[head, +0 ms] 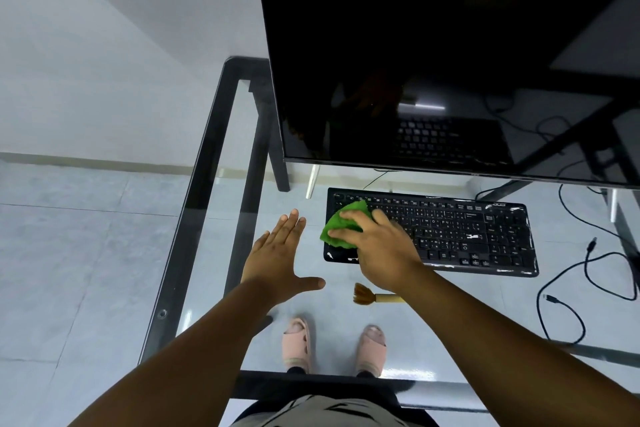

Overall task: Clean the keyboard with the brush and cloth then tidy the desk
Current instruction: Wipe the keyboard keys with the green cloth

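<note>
1. The right hand (375, 246) is pressing the green cloth (341, 229) on the left end of the keyboard (450, 232), right of the frame's middle; its fingers are lying curled over the bunched cloth.
2. The left hand (280, 260) is resting flat on the glass desk (214, 135), just left of the keyboard, with fingers straight and close together and the thumb spread.
3. The cloth is looking soft and light; I think bunching it under the fingers is the best hold.
4. The brush (372, 295) is lying below the keyboard, partly under the right wrist. It is probably light, with a stiff handle to take hold of.
5. The keyboard is probably light and may be sliding on the glass.
</note>
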`<state>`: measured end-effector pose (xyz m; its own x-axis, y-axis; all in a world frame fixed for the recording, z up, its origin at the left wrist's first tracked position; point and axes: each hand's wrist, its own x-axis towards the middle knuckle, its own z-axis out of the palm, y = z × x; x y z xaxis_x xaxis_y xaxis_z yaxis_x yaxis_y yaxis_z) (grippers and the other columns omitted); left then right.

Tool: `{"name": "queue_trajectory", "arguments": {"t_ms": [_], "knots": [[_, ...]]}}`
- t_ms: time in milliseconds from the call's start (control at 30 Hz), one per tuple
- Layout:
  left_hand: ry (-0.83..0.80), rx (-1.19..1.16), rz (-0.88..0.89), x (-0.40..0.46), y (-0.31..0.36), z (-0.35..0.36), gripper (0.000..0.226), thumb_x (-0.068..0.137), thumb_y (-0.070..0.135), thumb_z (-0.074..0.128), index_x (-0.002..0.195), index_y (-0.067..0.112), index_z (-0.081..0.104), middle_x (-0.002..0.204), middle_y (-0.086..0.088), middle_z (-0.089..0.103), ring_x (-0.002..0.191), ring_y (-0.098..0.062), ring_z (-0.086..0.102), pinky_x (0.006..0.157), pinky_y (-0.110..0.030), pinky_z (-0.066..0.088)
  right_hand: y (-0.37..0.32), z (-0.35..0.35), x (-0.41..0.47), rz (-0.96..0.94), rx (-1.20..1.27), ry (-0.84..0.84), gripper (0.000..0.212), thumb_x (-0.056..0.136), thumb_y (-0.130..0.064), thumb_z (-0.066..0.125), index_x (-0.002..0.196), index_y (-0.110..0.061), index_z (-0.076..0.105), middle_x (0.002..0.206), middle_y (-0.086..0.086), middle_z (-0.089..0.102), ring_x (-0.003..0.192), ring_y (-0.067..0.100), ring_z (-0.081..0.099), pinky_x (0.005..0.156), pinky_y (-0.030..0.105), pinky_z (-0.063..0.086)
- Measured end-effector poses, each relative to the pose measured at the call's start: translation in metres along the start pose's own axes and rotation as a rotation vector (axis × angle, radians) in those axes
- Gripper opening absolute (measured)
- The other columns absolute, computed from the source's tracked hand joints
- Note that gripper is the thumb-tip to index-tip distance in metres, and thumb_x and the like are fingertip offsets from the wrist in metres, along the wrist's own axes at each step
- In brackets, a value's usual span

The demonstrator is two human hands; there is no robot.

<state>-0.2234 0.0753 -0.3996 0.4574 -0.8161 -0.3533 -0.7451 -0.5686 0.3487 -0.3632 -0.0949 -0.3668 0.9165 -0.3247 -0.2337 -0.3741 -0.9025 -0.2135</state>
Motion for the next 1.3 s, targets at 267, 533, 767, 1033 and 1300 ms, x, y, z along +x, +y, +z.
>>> {"name": "queue_trajectory", "arguments": {"t_ms": [267, 533, 767, 1033, 1300], "knots": [[0.001, -0.002, -0.001, 0.001, -0.002, 0.002, 0.118, 0.070, 0.076, 0.060, 0.153, 0.029, -0.008, 0.158, 0.014, -0.021, 0.140, -0.002, -0.021, 0.113, -0.029, -0.004, -0.004, -0.008, 0.032, 0.174, 0.022, 0.046, 0.078, 0.078, -0.007, 0.055, 0.142, -0.047, 0.036, 0.146, -0.014, 0.031, 0.115, 0.022, 0.035, 0.096, 0.040, 0.042], [-0.001, -0.003, 0.019, 0.001, -0.003, 0.001, 0.116, 0.072, 0.076, 0.059, 0.153, 0.028, -0.009, 0.158, 0.013, -0.021, 0.145, -0.007, -0.017, 0.112, -0.028, -0.005, -0.002, 0.005, -0.005, 0.017, 0.008, -0.013, 0.078, 0.078, 0.001, 0.050, 0.134, -0.052, 0.046, 0.147, -0.014, 0.035, 0.103, 0.019, 0.036, 0.088, 0.039, 0.044], [0.004, 0.008, 0.036, 0.000, -0.006, 0.000, 0.113, 0.074, 0.076, 0.056, 0.153, 0.029, -0.008, 0.157, 0.014, -0.021, 0.145, -0.006, -0.016, 0.112, -0.029, -0.005, -0.006, 0.008, -0.008, -0.005, 0.010, -0.008, 0.078, 0.077, 0.000, 0.050, 0.135, -0.051, 0.045, 0.147, -0.015, 0.035, 0.103, 0.020, 0.037, 0.087, 0.039, 0.044], [-0.013, 0.010, 0.048, 0.000, -0.010, 0.000, 0.112, 0.074, 0.075, 0.057, 0.153, 0.029, -0.007, 0.158, 0.013, -0.020, 0.146, -0.008, -0.014, 0.116, -0.032, -0.001, 0.010, 0.007, -0.022, -0.084, 0.028, -0.008, 0.066, 0.075, 0.002, 0.054, 0.115, -0.049, 0.064, 0.143, -0.012, 0.045, 0.100, 0.022, 0.044, 0.083, 0.042, 0.046], [-0.017, 0.021, 0.057, -0.001, -0.011, 0.000, 0.111, 0.074, 0.076, 0.056, 0.154, 0.028, -0.006, 0.158, 0.013, -0.019, 0.147, -0.008, -0.014, 0.116, -0.032, 0.000, -0.012, 0.012, -0.014, -0.082, 0.022, 0.005, 0.070, 0.074, -0.001, 0.057, 0.122, -0.051, 0.058, 0.145, -0.013, 0.040, 0.102, 0.022, 0.041, 0.085, 0.039, 0.041]]}}
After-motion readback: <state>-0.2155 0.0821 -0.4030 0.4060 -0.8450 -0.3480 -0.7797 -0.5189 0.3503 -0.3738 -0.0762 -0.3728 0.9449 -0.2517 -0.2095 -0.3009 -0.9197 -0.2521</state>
